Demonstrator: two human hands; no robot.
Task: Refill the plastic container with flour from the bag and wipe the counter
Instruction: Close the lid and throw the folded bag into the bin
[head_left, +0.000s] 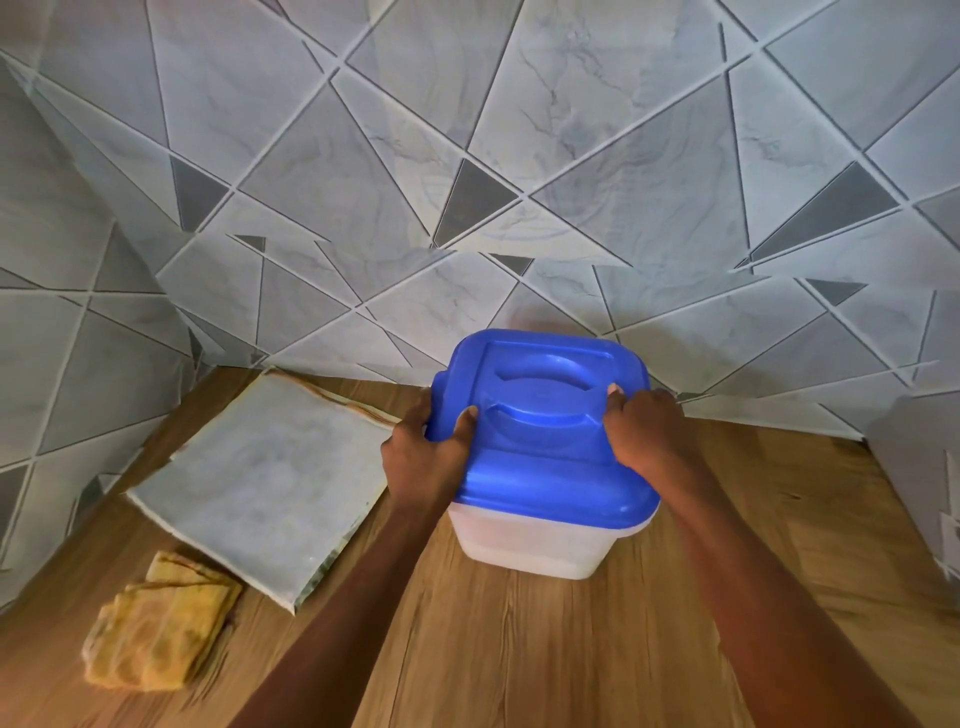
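Note:
A translucent white plastic container (530, 540) stands on the wooden counter (519, 649), covered by a blue lid (545, 457) with a recessed handle. My left hand (423, 457) grips the lid's left edge, thumb on top. My right hand (644, 431) holds the lid's right side, fingers curled at the handle recess. A flat grey-white bag (265, 483) lies on the counter left of the container. A folded yellow cloth (161, 629) sits near the counter's front left, in front of the bag.
Grey tiled walls (467, 182) with triangle patterns close the counter at the back, left and right. Bare wooden surface shows in front of the container and to its right.

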